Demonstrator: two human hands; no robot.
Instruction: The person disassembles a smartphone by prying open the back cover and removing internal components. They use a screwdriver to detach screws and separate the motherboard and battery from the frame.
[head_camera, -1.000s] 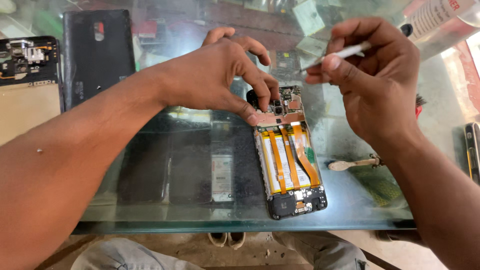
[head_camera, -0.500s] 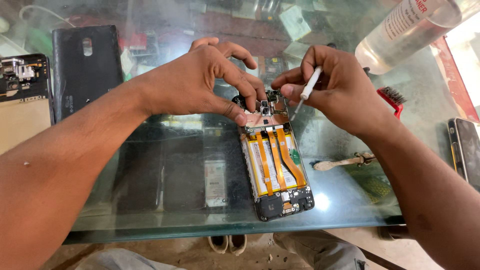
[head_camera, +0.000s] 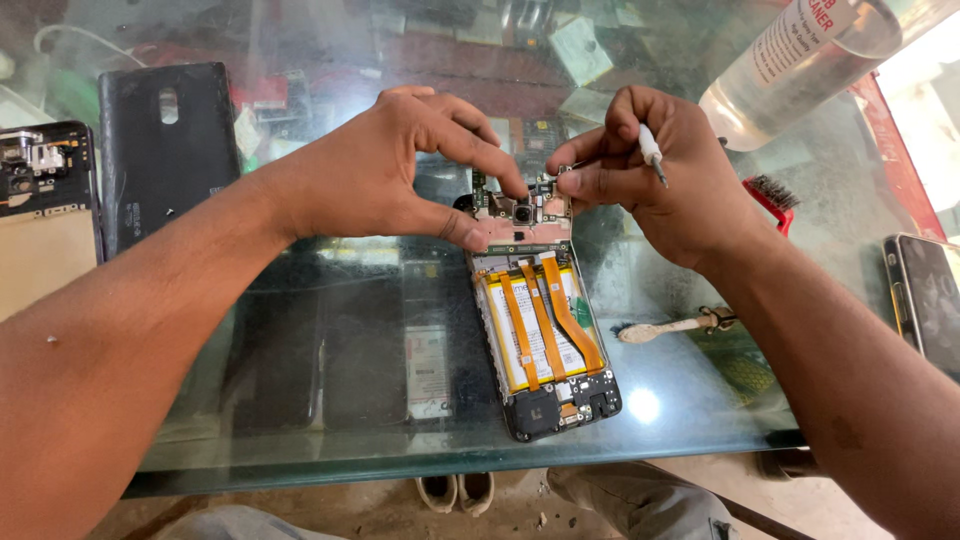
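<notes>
Since a moment before, the right hand (head_camera: 665, 185) had tucked its white-handled tool (head_camera: 651, 150) back against the palm, tip no longer aimed at the phone (head_camera: 540, 320), and its thumb and forefinger had closed in on the upper right corner of the board (head_camera: 520, 215). That tool was pinned by the curled fingers, so the hand was both holding it and pinching at the board.

Opposite it, the left hand (head_camera: 385, 175) arched over from the other side, forefinger pressed down near the camera part, thumb braced at the phone's upper left edge; narrow, pressing more than gripping.

Lying open and face down on the glass table (head_camera: 300, 350), the phone ran lengthwise away from the person, board end far, battery (head_camera: 535, 330) and orange ribbons (head_camera: 555, 315) toward the near edge. The board sat right between the two sets of fingertips, both hands about equally close.

Around it lay a black back cover (head_camera: 165, 150) and another opened phone (head_camera: 40, 210) at the left, a clear bottle (head_camera: 800, 60) at the upper right, a red brush (head_camera: 770, 195) behind the right wrist, a small pale brush (head_camera: 670, 325) beside the phone, and a dark phone (head_camera: 925, 295) at the right edge. Clutter showed dimly beneath the glass.
</notes>
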